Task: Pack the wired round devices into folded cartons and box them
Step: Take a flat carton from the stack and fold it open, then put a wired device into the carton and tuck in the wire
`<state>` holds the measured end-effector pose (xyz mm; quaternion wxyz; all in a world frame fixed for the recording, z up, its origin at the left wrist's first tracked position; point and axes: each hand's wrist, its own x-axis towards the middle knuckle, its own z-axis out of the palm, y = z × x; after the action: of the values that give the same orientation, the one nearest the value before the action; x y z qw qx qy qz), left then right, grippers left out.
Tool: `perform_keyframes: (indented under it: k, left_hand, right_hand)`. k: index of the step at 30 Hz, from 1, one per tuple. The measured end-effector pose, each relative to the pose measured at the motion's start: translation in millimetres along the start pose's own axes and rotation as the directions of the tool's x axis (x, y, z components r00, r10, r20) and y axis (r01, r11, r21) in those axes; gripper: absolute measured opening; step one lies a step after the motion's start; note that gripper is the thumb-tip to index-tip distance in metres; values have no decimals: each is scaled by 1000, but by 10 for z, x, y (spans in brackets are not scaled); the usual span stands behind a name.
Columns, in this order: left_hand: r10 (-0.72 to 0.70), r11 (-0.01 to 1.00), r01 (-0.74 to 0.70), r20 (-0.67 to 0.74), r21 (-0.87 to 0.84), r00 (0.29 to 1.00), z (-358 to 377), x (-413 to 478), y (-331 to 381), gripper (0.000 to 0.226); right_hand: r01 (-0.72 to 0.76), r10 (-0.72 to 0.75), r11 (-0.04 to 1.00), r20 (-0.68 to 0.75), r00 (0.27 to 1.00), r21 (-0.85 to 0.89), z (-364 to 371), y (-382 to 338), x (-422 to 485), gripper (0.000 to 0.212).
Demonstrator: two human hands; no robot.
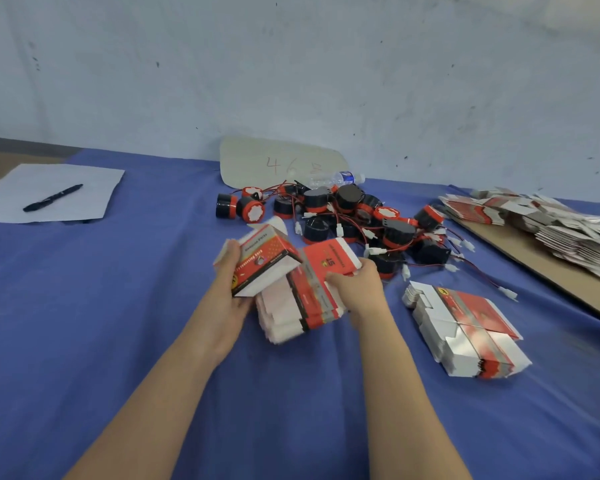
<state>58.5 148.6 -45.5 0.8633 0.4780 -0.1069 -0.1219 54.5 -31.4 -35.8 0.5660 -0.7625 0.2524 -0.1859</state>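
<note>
Gripping a folded carton (267,254) in left hand (229,292), pinching a flat carton (329,259) with right hand (357,289). Just beyond both, heaped wired round devices (361,216).

A black pen (52,198) lies on a white sheet (84,188) at the blue table's (118,323) far left corner, a plastic bottle (342,178) beside a numbered card (253,161) at its far edge.

The left hand (227,292) grips an opened carton (267,254) while the right hand (359,289) pinches a flat carton (333,261) atop a stack (288,317), just near of the heaped wired round devices (357,216).
</note>
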Motion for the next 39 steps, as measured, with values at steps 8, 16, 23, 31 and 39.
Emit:
perform_keyframes:
  k: [8, 16, 23, 31, 39]
  left_hand:
    - [464, 842, -244, -415, 481, 782, -151, -2, 100, 67]
    - [423, 794, -153, -353, 588, 834, -91, 95, -55, 27]
    - [268, 841, -40, -351, 540, 897, 379, 522, -243, 44]
    - [271, 800, 0, -362, 600, 892, 487, 680, -550, 46]
    - [507, 631, -189, -216, 753, 835, 173, 522, -180, 53]
  right_hand:
    - [-68, 52, 990, 128, 990, 124, 813, 8, -261, 63]
    - [-12, -31, 977, -198, 980, -214, 276, -56, 168, 60]
    - [-85, 34, 978, -257, 966, -193, -124, 224, 551, 73]
    - [-41, 5, 916, -89, 996, -400, -204, 191, 830, 72]
    - [176, -167, 983, 155, 974, -44, 231, -19, 482, 71]
